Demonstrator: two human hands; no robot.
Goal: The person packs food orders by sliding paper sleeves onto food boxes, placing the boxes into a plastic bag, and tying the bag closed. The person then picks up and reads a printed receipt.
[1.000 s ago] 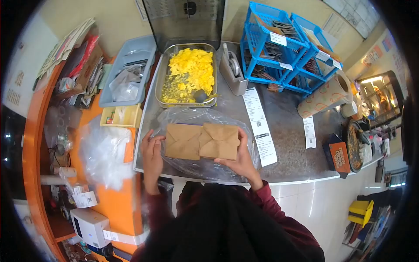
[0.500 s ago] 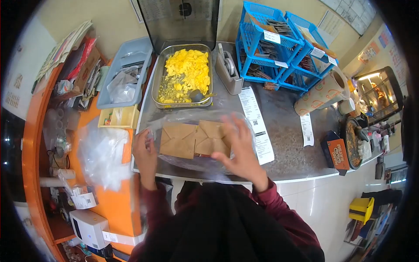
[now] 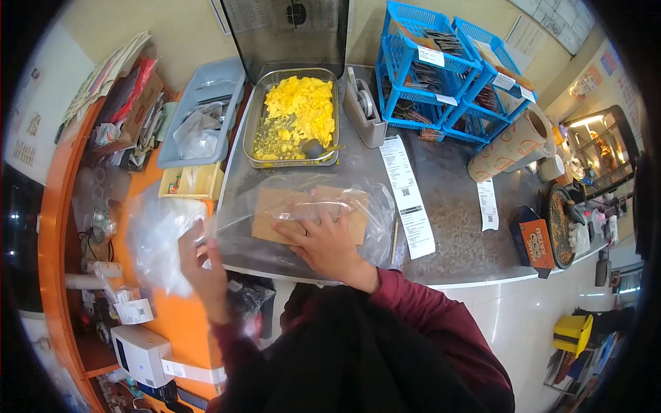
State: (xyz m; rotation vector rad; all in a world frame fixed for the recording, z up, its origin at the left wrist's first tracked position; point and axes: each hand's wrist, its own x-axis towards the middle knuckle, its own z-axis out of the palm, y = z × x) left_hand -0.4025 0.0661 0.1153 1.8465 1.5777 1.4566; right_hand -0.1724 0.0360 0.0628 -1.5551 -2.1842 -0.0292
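Seemingly to steady the kraft boxes (image 3: pixel 270 215), we spread our right hand (image 3: pixel 329 246) flat on the clear plastic bag (image 3: pixel 380 213); whether our left hand (image 3: pixel 202 267) grasps, we cannot tell

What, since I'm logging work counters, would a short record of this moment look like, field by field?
Left hand: fingers partly curled, beside a pile of plastic bags; grip unclear
Right hand: fingers spread, on clear plastic over the boxes
Boxes: two brown boxes, side by side
Behind boxes: metal tray of yellow food, with a spoon
Right of boxes: long receipt, lying flat
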